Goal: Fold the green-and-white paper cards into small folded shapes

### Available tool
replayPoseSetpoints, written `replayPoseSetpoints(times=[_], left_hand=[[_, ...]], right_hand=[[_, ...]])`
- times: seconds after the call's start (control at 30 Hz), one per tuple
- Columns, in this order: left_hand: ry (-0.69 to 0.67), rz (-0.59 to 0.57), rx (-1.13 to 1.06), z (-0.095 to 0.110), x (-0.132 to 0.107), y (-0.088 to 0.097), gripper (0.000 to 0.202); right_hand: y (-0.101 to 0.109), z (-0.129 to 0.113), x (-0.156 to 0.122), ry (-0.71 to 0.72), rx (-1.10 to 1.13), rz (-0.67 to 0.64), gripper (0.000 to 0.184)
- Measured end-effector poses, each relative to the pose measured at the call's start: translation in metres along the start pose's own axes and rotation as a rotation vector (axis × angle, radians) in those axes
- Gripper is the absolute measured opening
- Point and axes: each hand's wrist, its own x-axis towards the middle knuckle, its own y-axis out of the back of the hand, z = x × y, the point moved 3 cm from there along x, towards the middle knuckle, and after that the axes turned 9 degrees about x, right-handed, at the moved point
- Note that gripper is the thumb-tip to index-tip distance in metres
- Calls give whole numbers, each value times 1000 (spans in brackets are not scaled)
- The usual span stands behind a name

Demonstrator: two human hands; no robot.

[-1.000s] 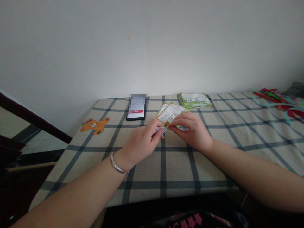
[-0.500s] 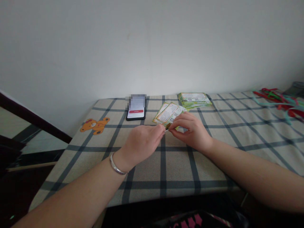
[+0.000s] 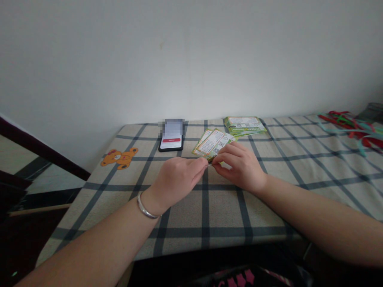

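My left hand (image 3: 176, 179), with a silver bangle on the wrist, and my right hand (image 3: 239, 165) meet over the checked tablecloth (image 3: 209, 207). Both pinch a small thin item between their fingertips; it is too small to name. Just beyond my fingers a few green-and-white printed cards (image 3: 211, 142) lie fanned on the cloth. My right hand's fingers cover the near corner of that fan.
A phone (image 3: 171, 134) with a lit screen lies at the back beside the wall. A stack of the same green cards (image 3: 244, 124) sits behind the fan. Red and green ribbons (image 3: 354, 125) lie at the far right. A bear print (image 3: 119, 157) marks the cloth's left side.
My hands have closed together: the pale strip seen between them a second ago has shrunk from view, and both hands shifted slightly toward the fanned cards.
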Motion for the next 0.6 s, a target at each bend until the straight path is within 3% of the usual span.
replayPoseSetpoints(times=[0.6], left_hand=[[34, -88, 2, -1, 0, -3, 17]], right_hand=[[0, 2, 1, -6, -47, 3, 14]])
